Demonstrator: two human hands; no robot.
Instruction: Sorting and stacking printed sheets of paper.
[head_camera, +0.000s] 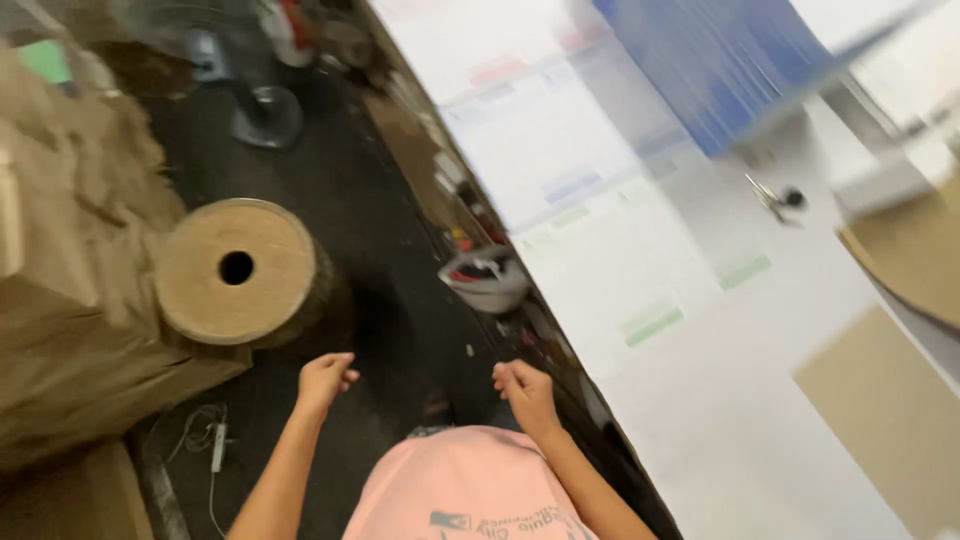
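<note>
**Loose fists over a dark floor**

Beside the long white table (700, 420), both hands hang empty above the floor. Leftmost lies a brown paper roll (237, 270). Near it, the left hand (325, 380) curls shut on nothing; the right hand (525, 390) likewise, close to the table's edge.

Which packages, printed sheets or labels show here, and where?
Printed sheets: large, white, with pale colour blocks, spread across the table.
Blue stack: blurred, at the table's far end.
Cardboard piece: flat, tan, right side.
Brown paper roll: round, floor, beyond the left hand.
</note>
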